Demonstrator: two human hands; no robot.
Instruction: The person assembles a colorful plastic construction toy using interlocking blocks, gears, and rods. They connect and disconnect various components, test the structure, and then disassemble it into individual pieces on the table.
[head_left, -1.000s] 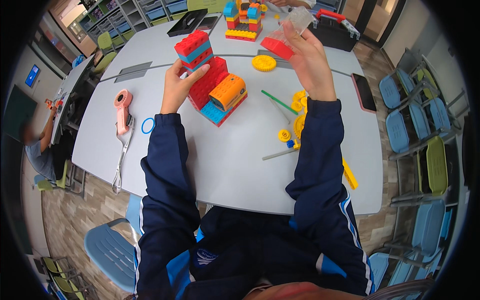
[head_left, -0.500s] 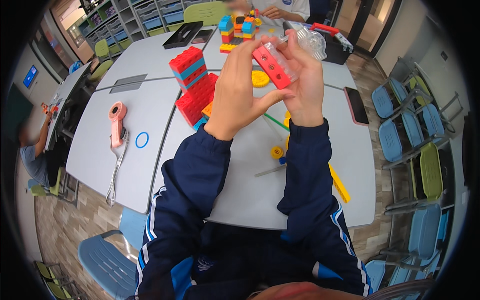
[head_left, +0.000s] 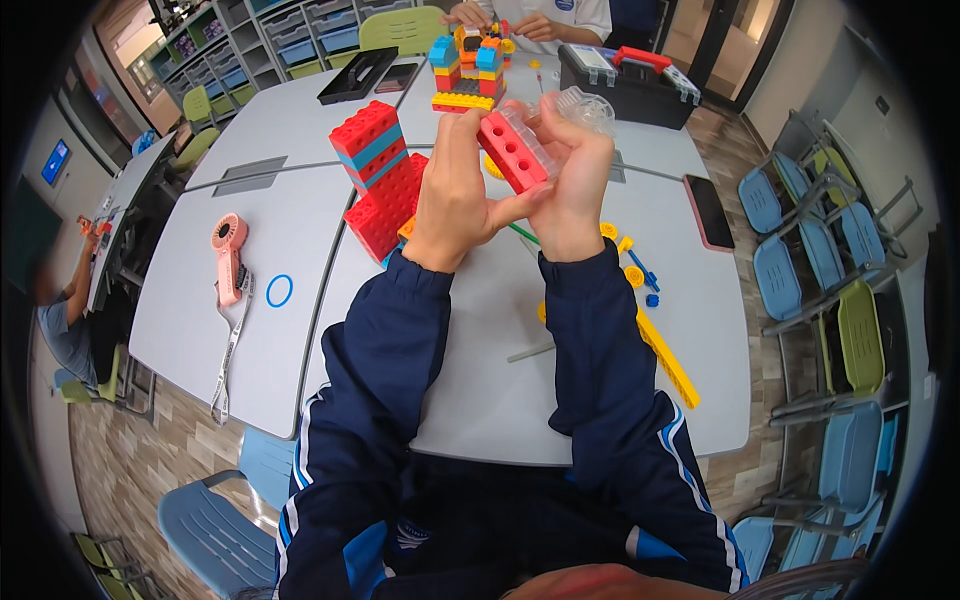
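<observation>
Above the table I hold a red building brick with round holes (head_left: pixel 513 150) between both hands. A clear plastic block (head_left: pixel 537 140) lies against its side. My left hand (head_left: pixel 453 195) grips the brick's left end, its thumb reaching along the lower end. Around the clear side my right hand (head_left: pixel 577 180) is closed, and a clear ridged round part (head_left: pixel 586 108) sticks out beyond its fingers. How the clear parts join is hidden by the fingers. Left of my hands stands a stepped stack of red and blue bricks (head_left: pixel 375 170).
Yellow round parts (head_left: pixel 634 276), a long yellow beam (head_left: pixel 667 357) and a grey rod (head_left: pixel 530 353) lie near my right forearm. A phone (head_left: pixel 708 212) is at the right edge. Leftward are a pink handheld fan (head_left: pixel 229 260) and a blue ring (head_left: pixel 280 291). Another person's hands (head_left: pixel 535 27) work opposite, near a black toolbox (head_left: pixel 625 90).
Both hands have shifted slightly left and a little lower with the red brick and clear parts. More yellow and blue pieces now show right of my right forearm.
</observation>
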